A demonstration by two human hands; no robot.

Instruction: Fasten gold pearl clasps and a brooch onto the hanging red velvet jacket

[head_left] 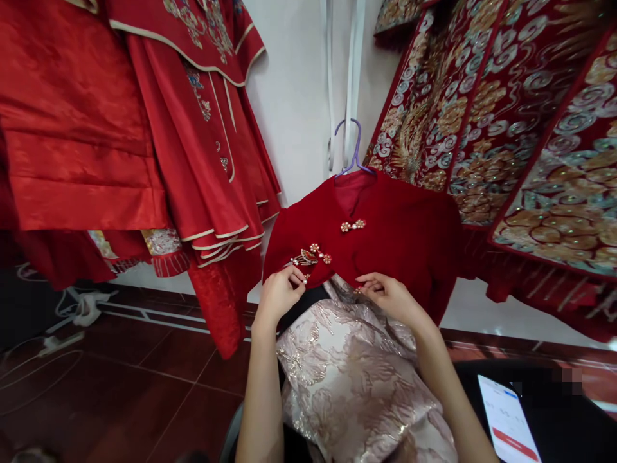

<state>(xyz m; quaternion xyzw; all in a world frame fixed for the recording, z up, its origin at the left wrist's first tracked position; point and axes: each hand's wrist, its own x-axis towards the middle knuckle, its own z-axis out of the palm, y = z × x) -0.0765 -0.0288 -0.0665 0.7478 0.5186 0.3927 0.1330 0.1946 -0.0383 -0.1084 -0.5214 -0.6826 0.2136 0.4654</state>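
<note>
A dark red velvet jacket (405, 225) hangs on a purple hanger (357, 149) in front of me. Its neck is held together by a gold flower clasp with pearls (353, 226). Lower down, a beaded brooch (304, 258) and another flower clasp (321, 254) sit on the left front panel. My left hand (281, 294) pinches that panel's lower edge, beside a small pearl fastener. Opposite, my right hand (385, 294) has its fingers closed on the right panel's edge, by a small flower fastener (357, 290). The two lower edges are apart.
Pale pink floral brocade cloth (357, 379) lies below the jacket, between my forearms. A lit phone (508, 421) rests on a black surface at the right. Red garments (187, 141) hang at left, embroidered ones (486, 128) at right. Cables and a power strip (60, 345) lie on the floor.
</note>
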